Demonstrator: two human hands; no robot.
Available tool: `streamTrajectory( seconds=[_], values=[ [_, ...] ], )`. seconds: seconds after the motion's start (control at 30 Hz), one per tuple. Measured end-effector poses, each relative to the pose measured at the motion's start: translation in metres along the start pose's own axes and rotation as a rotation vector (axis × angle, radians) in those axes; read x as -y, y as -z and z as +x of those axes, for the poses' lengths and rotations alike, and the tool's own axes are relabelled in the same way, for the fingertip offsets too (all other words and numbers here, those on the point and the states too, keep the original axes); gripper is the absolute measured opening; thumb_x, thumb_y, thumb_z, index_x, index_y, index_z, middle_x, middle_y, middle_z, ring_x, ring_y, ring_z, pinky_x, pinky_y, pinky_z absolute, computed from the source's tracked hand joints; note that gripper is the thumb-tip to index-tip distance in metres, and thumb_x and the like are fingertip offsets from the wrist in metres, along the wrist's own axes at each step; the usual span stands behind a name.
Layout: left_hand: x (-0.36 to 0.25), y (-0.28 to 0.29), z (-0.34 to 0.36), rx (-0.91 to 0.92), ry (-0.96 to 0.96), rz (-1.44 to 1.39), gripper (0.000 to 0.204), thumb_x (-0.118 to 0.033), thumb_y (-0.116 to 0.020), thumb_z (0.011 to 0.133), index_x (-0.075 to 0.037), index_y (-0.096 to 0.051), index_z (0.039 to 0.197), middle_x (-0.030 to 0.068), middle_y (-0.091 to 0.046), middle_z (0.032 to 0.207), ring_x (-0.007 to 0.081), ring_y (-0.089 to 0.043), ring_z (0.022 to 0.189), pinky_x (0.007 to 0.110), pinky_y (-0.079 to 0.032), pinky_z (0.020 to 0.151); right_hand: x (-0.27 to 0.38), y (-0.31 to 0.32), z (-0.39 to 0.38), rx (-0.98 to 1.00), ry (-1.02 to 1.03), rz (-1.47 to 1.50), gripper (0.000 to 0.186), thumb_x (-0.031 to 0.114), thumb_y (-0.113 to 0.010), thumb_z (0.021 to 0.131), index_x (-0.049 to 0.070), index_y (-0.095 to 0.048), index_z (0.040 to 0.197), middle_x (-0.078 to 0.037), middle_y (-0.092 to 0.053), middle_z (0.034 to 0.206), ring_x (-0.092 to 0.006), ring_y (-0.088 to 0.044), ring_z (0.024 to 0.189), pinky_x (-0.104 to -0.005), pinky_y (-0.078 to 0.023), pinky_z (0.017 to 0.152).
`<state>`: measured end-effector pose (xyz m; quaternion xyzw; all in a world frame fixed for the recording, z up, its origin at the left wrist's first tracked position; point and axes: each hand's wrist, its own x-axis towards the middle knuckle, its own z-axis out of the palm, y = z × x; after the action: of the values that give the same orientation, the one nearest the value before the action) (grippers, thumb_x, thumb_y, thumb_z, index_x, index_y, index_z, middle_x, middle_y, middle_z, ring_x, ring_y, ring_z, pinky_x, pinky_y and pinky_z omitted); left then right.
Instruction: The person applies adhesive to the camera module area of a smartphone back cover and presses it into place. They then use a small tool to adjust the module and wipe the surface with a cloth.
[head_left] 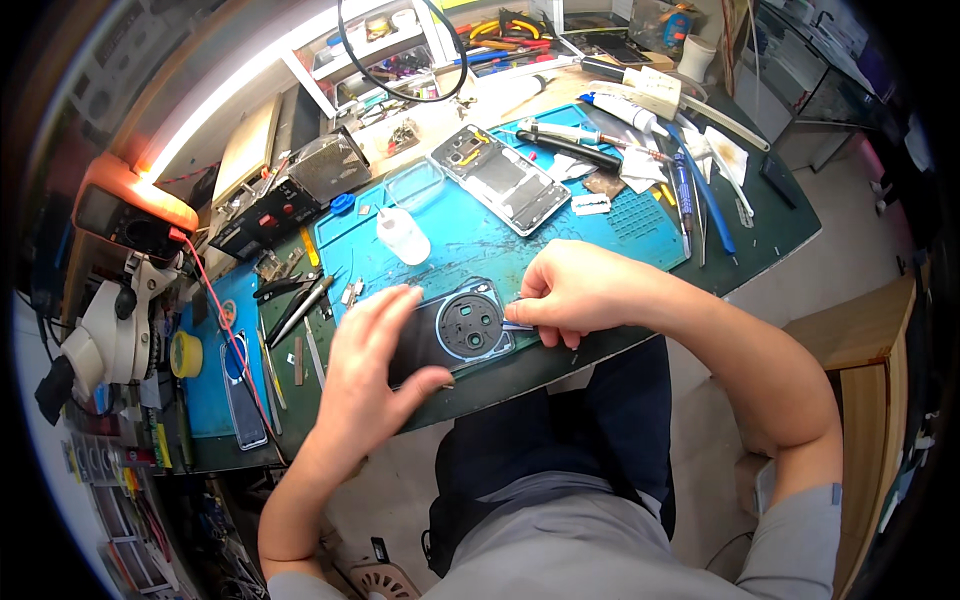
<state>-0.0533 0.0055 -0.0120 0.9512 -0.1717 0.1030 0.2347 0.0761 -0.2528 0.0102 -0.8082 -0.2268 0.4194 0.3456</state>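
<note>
A dark phone back panel [420, 345] with a large round camera ring [468, 322] lies near the mat's front edge, tilted slightly. My left hand [365, 360] grips its left end, fingers curved over the far edge and thumb along the near edge. My right hand [565, 290] pinches a small, thin blue piece [515, 325] at the panel's right end, beside the ring; its exact shape is mostly hidden by my fingers. Beyond them on the blue mat [590, 250] are an opened phone housing [500, 180], a white-capped clear bottle [403, 236] and a razor blade [590, 204].
An orange multimeter [130, 205], a microscope stand [140, 305], yellow tape [185, 353] and another phone panel [242, 400] are at left. Several syringes, pens and tools [685, 190] crowd the back right. A wooden cabinet [860, 330] stands right of the bench.
</note>
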Motion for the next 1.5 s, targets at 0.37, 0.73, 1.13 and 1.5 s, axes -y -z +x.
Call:
streamTrajectory(
  seconds=[0.37,0.73,1.13,1.5],
  values=[
    [-0.016,-0.02,-0.015,-0.056,0.032,0.123,0.068,-0.029,-0.09,0.074,-0.008,-0.069,0.135,0.0131,-0.06,0.142,0.0353,-0.052,0.124,0.047,-0.042,0.109,0.015,-0.01,-0.006,-0.086,-0.05,-0.096,0.031,0.021,-0.061,0.094,-0.001,-0.074,0.076,-0.011,-0.073,0.067,-0.0214,-0.072,0.062,-0.0382,-0.058,0.067],
    [-0.018,-0.025,-0.017,-0.073,0.053,0.129,0.066,-0.031,-0.089,0.075,-0.01,-0.07,0.134,0.0147,-0.058,0.142,0.0344,-0.053,0.121,0.048,-0.041,0.105,0.006,-0.018,-0.002,-0.129,-0.028,-0.18,0.032,0.028,-0.067,0.096,0.0,-0.074,0.081,-0.009,-0.068,0.063,-0.0205,-0.066,0.059,-0.0373,-0.051,0.061],
    [-0.04,-0.034,-0.023,-0.193,0.158,0.147,0.099,-0.028,-0.094,0.071,0.004,-0.047,0.151,0.0159,-0.065,0.129,0.0331,-0.056,0.116,0.045,-0.043,0.102,0.017,-0.024,-0.006,-0.25,-0.188,-0.09,0.033,0.028,-0.067,0.097,-0.002,-0.075,0.086,-0.01,-0.069,0.066,-0.0199,-0.067,0.06,-0.0365,-0.052,0.062],
    [-0.046,-0.045,-0.026,-0.285,0.211,0.09,0.098,-0.03,-0.094,0.072,0.005,-0.047,0.151,0.0146,-0.062,0.124,0.03,-0.055,0.113,0.045,-0.041,0.1,0.016,-0.036,-0.01,-0.351,-0.108,-0.173,0.035,0.028,-0.064,0.097,-0.001,-0.074,0.081,-0.022,-0.071,0.076,-0.0395,-0.072,0.08,-0.0499,-0.055,0.077]
  ],
)
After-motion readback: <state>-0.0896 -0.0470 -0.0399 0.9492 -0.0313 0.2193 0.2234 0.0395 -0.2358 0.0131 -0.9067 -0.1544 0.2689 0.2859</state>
